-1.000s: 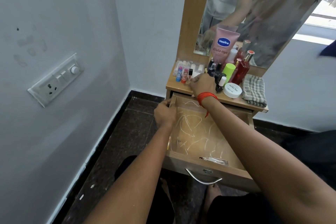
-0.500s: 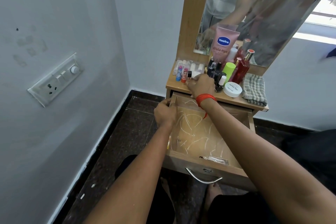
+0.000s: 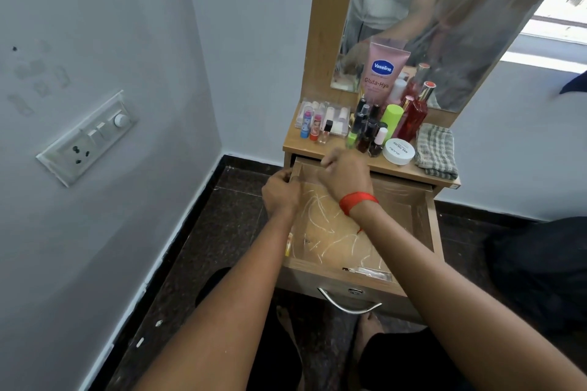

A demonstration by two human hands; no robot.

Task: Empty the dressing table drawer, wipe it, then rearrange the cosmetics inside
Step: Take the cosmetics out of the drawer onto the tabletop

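Both hands work at the back-left corner of the open wooden drawer (image 3: 430,225), centre frame.

The left hand (image 3: 281,192) curls round the drawer's left wall, probably to steady it. The right hand (image 3: 344,176) bends its fingers at the back rim, perhaps lifting the crinkled clear liner (image 3: 333,241); I cannot tell whether it holds anything. The bottles and tubes of cosmetics (image 3: 368,133) crowd the tabletop above, beside a folded checked cloth (image 3: 436,149), likely kept ready for wiping.

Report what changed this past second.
The right hand drew back from the small bottles on the wooden tabletop toward the rear left corner of the open wooden drawer; whether it holds anything is unclear. The left hand kept its grip on the drawer's left wall; the checked cloth stayed put.
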